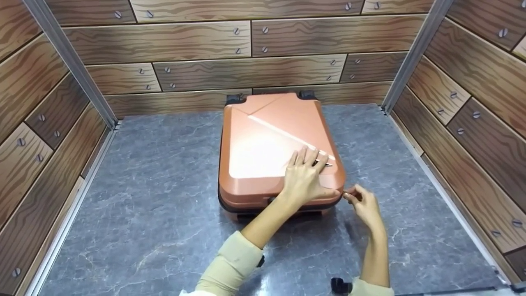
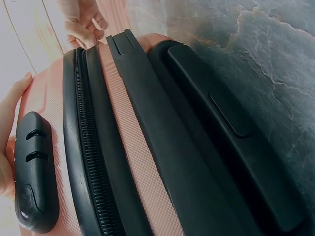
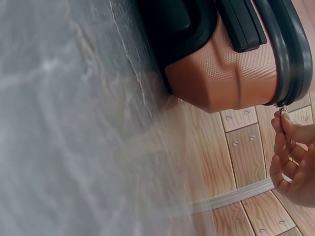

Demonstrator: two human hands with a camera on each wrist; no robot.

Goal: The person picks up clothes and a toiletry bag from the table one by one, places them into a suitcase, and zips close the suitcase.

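An orange-pink hard-shell suitcase lies flat on the floor, its wheels toward the back wall. My left hand rests with fingers spread on its lid near the front right corner. At that same corner my right hand pinches a small metal zipper pull between thumb and fingertips. The black zipper along the near side looks closed where it shows. Beside it in the left wrist view are a black lock and a black carry handle.
Grey marbled flooring surrounds the suitcase. Wood-patterned panels form the back wall and both sides, with metal rails along their edges. Two black wheels sit close to the back wall.
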